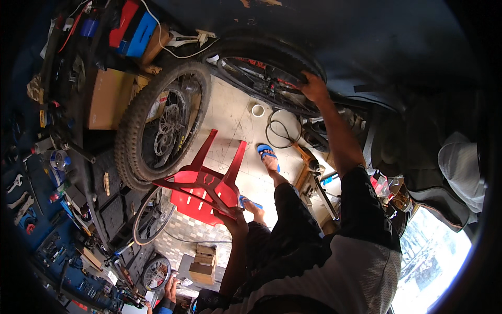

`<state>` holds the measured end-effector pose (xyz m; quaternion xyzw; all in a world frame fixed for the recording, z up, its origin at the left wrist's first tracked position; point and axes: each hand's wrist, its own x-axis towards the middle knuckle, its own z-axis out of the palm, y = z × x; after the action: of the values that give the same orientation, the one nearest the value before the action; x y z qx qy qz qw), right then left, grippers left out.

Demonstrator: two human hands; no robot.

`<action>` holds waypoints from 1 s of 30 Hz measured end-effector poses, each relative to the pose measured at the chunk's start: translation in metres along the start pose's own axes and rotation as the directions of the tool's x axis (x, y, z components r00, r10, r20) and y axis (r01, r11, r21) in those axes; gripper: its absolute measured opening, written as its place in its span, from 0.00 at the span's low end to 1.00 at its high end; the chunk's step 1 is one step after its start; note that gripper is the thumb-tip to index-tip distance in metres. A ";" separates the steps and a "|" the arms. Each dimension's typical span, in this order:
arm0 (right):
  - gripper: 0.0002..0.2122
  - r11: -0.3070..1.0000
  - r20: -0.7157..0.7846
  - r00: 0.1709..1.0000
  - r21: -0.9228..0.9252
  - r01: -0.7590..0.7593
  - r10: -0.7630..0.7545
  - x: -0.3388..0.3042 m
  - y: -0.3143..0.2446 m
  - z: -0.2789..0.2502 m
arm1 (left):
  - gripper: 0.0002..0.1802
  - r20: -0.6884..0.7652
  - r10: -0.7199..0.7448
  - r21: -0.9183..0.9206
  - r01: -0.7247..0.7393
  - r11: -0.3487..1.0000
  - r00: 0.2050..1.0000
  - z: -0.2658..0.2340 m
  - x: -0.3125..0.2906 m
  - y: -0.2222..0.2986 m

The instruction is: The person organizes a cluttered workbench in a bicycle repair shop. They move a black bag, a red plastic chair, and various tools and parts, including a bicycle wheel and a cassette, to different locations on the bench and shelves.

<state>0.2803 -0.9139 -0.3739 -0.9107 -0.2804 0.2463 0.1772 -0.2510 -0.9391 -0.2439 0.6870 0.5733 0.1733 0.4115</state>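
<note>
My right hand point(315, 88) reaches forward to a bicycle wheel point(266, 52) with a black tyre that leans against the dark wall. Its fingers are closed round the tyre's right side. Lower down, my left hand point(235, 224) is closed on the edge of a red plastic chair point(209, 191). The chair is tipped, with two of its legs pointing away from me. Just left of the chair stands another bicycle wheel point(164, 125) with a knobbly tyre and a disc rotor. My left fingers are partly hidden behind the chair's edge.
A white cup-like ring point(258, 110) and a looped black cable point(282, 131) lie on the tiled floor. Cardboard boxes point(111, 99) and tools crowd the left side. Another person's hand point(170, 289) shows at lower left, near a wooden crate point(203, 266).
</note>
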 end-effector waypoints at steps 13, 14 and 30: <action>0.60 0.988 -0.229 0.972 -0.152 0.019 -0.054 0.014 -0.022 -0.018 | 0.48 0.082 -0.151 -0.182 0.163 0.970 0.985 -0.001 -0.012 -0.029; 0.61 0.990 -0.213 0.976 -0.141 0.019 -0.049 0.016 -0.020 -0.016 | 0.47 0.085 -0.145 -0.173 0.158 0.972 0.986 -0.001 -0.013 -0.030; 0.47 0.986 0.089 0.982 0.009 0.166 -0.167 -0.084 -0.039 0.031 | 0.17 0.130 -0.215 -0.177 0.236 0.955 0.968 -0.004 -0.017 -0.032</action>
<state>0.1859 -0.9278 -0.3522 -0.8720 -0.3630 0.2711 0.1852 -0.2788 -0.9536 -0.2618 0.5828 0.6053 0.1413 0.5235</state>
